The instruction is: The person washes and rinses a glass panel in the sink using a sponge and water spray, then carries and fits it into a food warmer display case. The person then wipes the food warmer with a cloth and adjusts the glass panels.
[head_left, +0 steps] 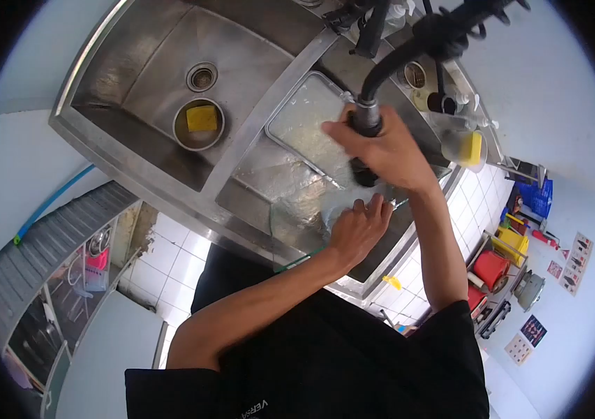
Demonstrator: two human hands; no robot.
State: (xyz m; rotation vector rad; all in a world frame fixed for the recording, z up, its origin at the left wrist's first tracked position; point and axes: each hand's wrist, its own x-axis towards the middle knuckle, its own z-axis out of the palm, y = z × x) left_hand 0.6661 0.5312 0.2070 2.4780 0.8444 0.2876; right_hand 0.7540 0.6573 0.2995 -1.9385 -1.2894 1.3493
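My right hand (398,157) is wrapped round the black spray nozzle (366,171) of a hose over the right sink basin, its head pointing down. Just below it, my left hand (361,229) has its fingers curled together at a clear glass pane (287,237) with a green edge; what is under the fingers is hidden. The pane lies in the basin below a rectangular metal-rimmed tray (311,115). Water runs over the pane and the tray.
The left basin (165,63) holds a round metal bowl (184,136) with a yellow sponge (202,118) inside. Clear containers and another yellow sponge (476,148) stand at the sink's right edge. A ribbed metal drainboard (60,216) is at the left.
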